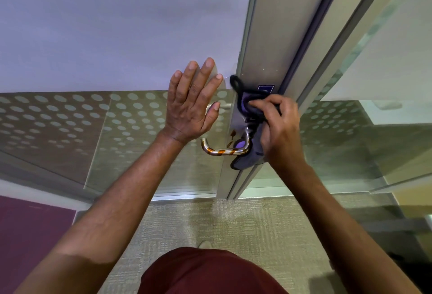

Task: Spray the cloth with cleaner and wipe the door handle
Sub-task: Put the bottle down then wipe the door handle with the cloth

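A polished metal lever door handle juts from the aluminium door stile. My right hand is closed on a grey and purple cloth, pressing it against the handle's plate and base. The cloth has a dark loop at its top and hangs down past the lever. My left hand lies flat on the glass door panel with its fingers spread, just left of the handle, holding nothing. No spray bottle is in view.
The glass door is frosted above with a dotted film band below. A dark seal and second glass panel stand to the right. Beige carpet covers the floor, and a purple patch lies at lower left.
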